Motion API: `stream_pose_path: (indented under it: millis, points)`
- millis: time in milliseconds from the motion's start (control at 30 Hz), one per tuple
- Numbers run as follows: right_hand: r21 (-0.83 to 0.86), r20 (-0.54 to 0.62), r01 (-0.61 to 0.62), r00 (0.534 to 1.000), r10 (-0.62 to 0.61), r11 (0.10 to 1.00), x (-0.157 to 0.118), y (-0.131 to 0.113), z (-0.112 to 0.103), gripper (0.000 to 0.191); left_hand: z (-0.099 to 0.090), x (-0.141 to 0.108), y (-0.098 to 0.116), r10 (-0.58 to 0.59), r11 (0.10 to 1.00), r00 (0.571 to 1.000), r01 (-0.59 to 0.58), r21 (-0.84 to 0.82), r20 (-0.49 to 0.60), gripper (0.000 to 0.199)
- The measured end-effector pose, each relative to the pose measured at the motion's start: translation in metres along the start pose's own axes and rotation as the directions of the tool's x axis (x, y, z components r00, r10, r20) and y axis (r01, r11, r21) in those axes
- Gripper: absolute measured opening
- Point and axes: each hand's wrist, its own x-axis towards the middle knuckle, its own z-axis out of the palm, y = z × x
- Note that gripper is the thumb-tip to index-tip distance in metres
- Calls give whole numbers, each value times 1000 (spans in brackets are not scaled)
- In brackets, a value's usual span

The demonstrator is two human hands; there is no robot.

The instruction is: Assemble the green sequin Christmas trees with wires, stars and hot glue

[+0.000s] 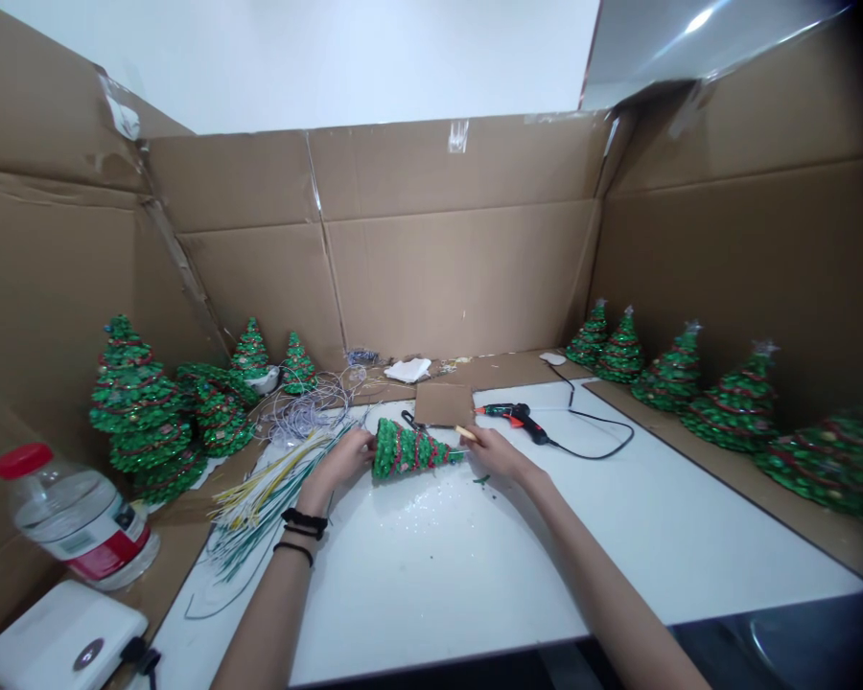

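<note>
We're grasping the green tree (407,450) sideways, left hand (345,455) at the wide base, right hand (496,452) at the tip. Seems light, stiff; surface bits look fragile, so hold the base.

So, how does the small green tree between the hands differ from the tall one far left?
The small tree lies on its side; the tall tree stands upright. The left hand and right hand hold only the small tree. The small tree is shorter than the tall tree. Both are green with red garlands.
</note>
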Motion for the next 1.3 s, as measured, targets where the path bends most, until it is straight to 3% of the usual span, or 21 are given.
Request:
stream_pose_path:
  millis: [167,400,700,1033,1300]
  points:
    - [-14,0,-3,1000,3,1000,0,1,1,25,-1,-1,-1,27,1000,999,-27,16,-25,13]
    - [-192,-11,-44,999,43,980,-1,1,-5,28,4,0,-10,17,1000,998,-17,-4,57,23]
    - [-231,-11,-20,1000,18,973,-4,-8,-6,34,-1,-4,5,36,991,996,-46,124,83,15]
    - [-222,-12,65,997,-70,973,-3,-21,5,29,-2,-5,15,69,946,998,-64,318,-5,22]
    - [-271,-14,-95,995,95,958,-4,0,-21,29,-1,-6,14,68,924,997,-71,375,21,27]
